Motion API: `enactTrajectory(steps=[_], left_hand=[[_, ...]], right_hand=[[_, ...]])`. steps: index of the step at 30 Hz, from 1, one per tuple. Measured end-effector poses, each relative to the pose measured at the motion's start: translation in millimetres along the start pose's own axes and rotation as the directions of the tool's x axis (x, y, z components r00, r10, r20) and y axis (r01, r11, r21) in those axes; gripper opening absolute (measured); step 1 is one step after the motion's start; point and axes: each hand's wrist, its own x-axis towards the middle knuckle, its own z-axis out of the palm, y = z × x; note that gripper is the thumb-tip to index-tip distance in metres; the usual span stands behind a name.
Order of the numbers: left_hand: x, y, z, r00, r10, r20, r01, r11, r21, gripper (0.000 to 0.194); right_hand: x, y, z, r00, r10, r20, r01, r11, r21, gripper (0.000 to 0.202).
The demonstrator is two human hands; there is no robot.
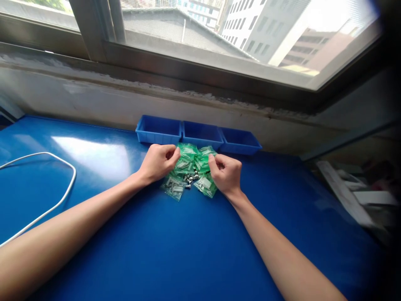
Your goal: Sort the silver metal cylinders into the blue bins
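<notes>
A pile of small clear-and-green plastic bags (187,164) lies in the middle of the blue table, with small pale and metal parts inside. Loose metal screws or similar fasteners (189,179) are among the lower bags. My left hand (160,162) is closed at the pile's left edge, thumb against curled fingers. On the opposite side my right hand (227,172) is also closed, its thumb touching the edge of the green plastic. Whether either hand pinches a bag edge is hidden by the fingers.
Three joined blue bins (200,140) stand behind the pile, near the wall below a window. A white cable (70,184) curves over the left part of the blue table (169,255). Blurred items on a shelf (347,192) are beyond the right edge.
</notes>
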Motion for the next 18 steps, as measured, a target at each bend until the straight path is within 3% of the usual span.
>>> enactTrajectory(steps=[18], left_hand=[[-0.5, -0.3, 1.1, 0.998, 0.058, 0.007, -0.059, 0.996, 0.061, 0.044]], right_hand=[[-0.8, -1.2, -1.3, 0.999, 0.009, -0.049, -0.01, 1.0, -0.023, 0.047]])
